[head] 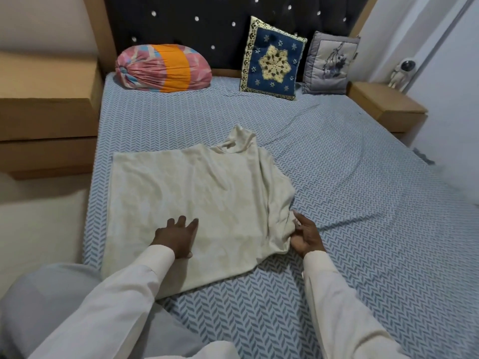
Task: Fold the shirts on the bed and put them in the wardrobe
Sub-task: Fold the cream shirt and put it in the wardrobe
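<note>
On the bed [368, 208], made up with a blue-and-white herringbone sheet [259, 320], a cream shirt [207, 193] lies spread flat on the near left part of the mattress. Its collar points toward the headboard [207, 24] and its hem toward me.

My left grip [176, 237] rests flat on the lower middle of the shirt. The fingers are straight and slightly spread, pressing the cloth to the sheet and holding nothing. My right grip [307, 235] is at the shirt's right edge, thumb and fingers closed narrowly on a bunch of gathered fabric. The cloth there is rumpled into folds that run up toward the shoulder. The shirt's left side lies smooth, with a straight edge.

Both arms enter from the bottom of the frame in white sleeves [124, 301]. My knee [44, 301], in grey trousers, shows at the lower left, beside the bed's near edge.

Three pillows sit at the dark, studded headboard. A pink bolster [160, 68] with an orange band lies at left. A blue cushion [273, 60] with a pale star motif leans in the middle, and a grey cushion [329, 64] stands just beside it at right.

A left bedside unit [46, 104] and a right bedside unit [386, 104], both wooden, flank the bed. The right one carries a small white astronaut figure [400, 73] near the wall.
</note>
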